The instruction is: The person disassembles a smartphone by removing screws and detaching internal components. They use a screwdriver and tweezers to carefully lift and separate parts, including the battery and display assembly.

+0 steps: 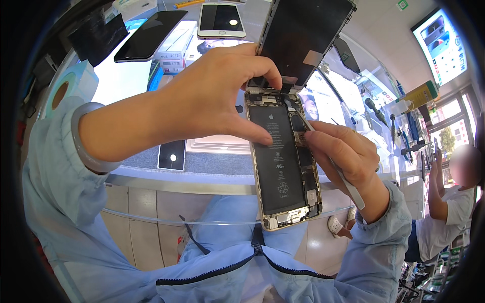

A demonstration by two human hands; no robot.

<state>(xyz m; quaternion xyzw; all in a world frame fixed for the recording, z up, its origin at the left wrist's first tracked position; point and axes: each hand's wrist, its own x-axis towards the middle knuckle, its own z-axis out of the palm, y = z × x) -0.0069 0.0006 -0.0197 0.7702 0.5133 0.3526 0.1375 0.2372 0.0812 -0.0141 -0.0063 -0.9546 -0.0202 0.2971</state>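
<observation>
Opened phone and hands at a glass counter [146, 183]. The opened phone [275, 161] overlaps the front edge in this view, its lower end nearest the wearer, black battery exposed. The right hand [348, 151] pinches a slim silver tool [356, 196], the tip directed at the body's upper right side; contact cannot be told. The left hand [212, 91] grips the phone where body and raised screen [303, 40] meet, thumb spread over the battery. Near the front edge lies a dark phone [172, 155], just beside a pale pink box [220, 144]. Beyond, toward the far left corner, are white boxes [175, 43], a black phone [150, 36] and a white-framed phone [221, 20].
</observation>
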